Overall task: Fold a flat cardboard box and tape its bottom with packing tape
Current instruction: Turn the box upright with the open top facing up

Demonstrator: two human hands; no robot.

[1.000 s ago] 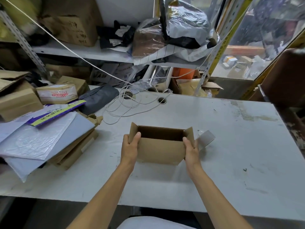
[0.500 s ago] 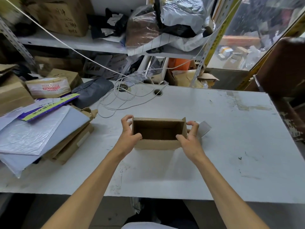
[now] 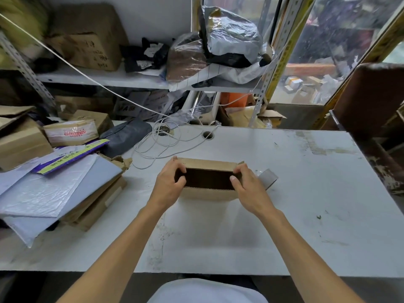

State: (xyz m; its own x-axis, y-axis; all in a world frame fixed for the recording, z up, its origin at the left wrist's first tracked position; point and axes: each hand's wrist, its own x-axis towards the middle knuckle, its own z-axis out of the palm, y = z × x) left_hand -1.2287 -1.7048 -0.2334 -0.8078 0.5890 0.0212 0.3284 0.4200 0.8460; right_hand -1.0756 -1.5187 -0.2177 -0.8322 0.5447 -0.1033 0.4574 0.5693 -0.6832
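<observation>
Head view: the cardboard box [image 3: 208, 182] is seen erected on the white table [image 3: 306, 193], opening upward. Its left end is gripped by the left hand [image 3: 169, 186] and its right end by the right hand [image 3: 247, 189], fingers curled over the rim. The tape roll [image 3: 267, 177] lies untouched just beside. Flap folding is judged under way; taping remains.

1. Worktable [image 3: 284, 215]: white top, scuffed and stained, with a round cable hole [image 3: 208, 135] near its far edge.
2. Shelving [image 3: 105, 78]: white board on perforated metal uprights, behind the table.
3. Rear wall [image 3: 153, 16]: plain white.
4. Window [image 3: 341, 49]: glazed, yellow-framed, at the right rear; daylight enters here.
5. Brown chair back [image 3: 371, 97]: beside the table's right end.
</observation>
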